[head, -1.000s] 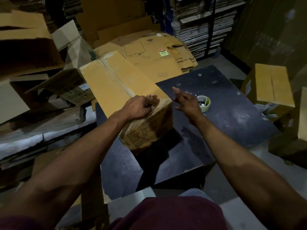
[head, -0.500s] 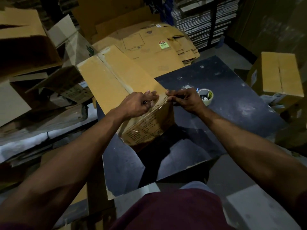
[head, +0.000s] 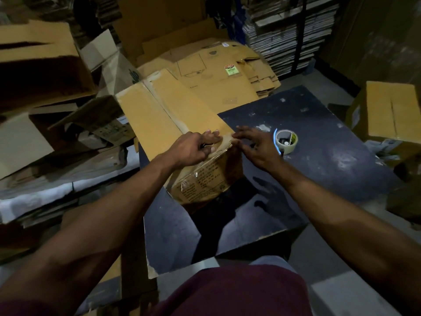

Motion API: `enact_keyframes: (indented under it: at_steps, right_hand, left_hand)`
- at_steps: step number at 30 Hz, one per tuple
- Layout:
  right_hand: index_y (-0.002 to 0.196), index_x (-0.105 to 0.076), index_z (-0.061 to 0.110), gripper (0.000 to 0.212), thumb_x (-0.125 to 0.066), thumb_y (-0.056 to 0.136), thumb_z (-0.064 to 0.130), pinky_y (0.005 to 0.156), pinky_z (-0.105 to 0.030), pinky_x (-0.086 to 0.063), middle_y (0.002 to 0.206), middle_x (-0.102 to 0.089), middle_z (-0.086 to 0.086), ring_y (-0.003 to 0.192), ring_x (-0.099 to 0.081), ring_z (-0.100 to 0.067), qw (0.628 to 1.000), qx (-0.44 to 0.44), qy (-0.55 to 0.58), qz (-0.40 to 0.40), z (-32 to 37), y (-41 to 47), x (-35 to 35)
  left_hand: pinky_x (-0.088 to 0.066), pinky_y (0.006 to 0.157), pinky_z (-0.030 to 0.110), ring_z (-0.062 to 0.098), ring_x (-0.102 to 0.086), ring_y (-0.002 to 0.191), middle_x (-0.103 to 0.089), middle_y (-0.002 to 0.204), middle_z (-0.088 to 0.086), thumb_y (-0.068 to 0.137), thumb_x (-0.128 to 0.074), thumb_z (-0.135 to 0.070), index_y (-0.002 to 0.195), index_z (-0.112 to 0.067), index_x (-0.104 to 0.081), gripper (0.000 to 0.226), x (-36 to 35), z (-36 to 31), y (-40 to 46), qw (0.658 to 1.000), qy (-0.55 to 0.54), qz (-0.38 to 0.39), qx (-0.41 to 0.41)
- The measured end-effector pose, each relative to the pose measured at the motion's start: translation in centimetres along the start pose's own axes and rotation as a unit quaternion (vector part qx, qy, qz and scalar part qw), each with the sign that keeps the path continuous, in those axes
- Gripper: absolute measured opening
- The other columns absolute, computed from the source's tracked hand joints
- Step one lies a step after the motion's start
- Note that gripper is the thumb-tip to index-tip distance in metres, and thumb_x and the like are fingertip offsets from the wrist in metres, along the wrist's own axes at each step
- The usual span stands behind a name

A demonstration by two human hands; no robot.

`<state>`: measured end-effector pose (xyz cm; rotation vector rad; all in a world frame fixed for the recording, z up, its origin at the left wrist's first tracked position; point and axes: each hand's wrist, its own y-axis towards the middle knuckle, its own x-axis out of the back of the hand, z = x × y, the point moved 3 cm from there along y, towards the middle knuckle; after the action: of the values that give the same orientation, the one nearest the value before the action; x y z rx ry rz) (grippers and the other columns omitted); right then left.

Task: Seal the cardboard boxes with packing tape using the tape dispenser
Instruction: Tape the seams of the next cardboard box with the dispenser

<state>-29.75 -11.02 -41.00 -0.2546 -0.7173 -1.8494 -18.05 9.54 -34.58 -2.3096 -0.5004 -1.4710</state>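
A long cardboard box (head: 159, 115) lies on the dark table (head: 330, 160), its near end over the table's left part. Clear tape (head: 193, 176) runs along the top seam and down the printed near face. My left hand (head: 191, 148) rests on the near top edge, fingers flat on top and thumb against the face, pressing the tape. Just right of that corner, my right hand (head: 255, 144) hovers with fingers spread and holds nothing. A tape roll (head: 286, 140) lies flat on the table right of my right hand.
A closed box (head: 391, 110) stands off the table's right side. A pile of flattened cardboard (head: 216, 71) lies behind the table. Open boxes (head: 38, 65) and loose cardboard crowd the left. Racks of stacked flat cardboard (head: 284, 30) fill the back right.
My right hand came in from near the roll, pinched the tape at the box's edge half a second ago, then let go and spread its fingers. My left hand stayed on the box's edge.
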Motion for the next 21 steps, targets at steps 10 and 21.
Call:
enact_keyframes:
  at_steps: [10, 21]
  right_hand:
    - [0.144, -0.036, 0.027, 0.087, -0.079, 0.076, 0.063, 0.103, -0.055, -0.049, 0.145, -0.047, -0.007, 0.130, -0.049, -0.025, 0.995, 0.011, -0.053, 0.079, -0.8, -1.4, -2.3]
    - [0.151, -0.047, 0.021, 0.085, -0.046, 0.090, 0.080, 0.117, -0.072, -0.015, 0.169, -0.019, -0.016, 0.158, -0.014, -0.035, 0.934, 0.142, -0.328, 0.027, 3.6, -2.6, -9.6]
  left_hand:
    - [-0.049, 0.112, 0.033, 0.007, -0.054, 0.137, -0.055, 0.153, -0.001, 0.099, -0.069, -0.018, 0.134, -0.017, -0.071, 0.034, 0.4, -0.2, -3.6, 0.976, -0.130, -0.157, 0.069]
    - [-0.043, 0.116, 0.031, 0.004, -0.041, 0.145, -0.049, 0.151, -0.016, 0.081, -0.050, 0.020, 0.142, -0.022, -0.064, 0.076, -0.1, 3.1, -15.9, 0.974, -0.064, -0.148, 0.162]
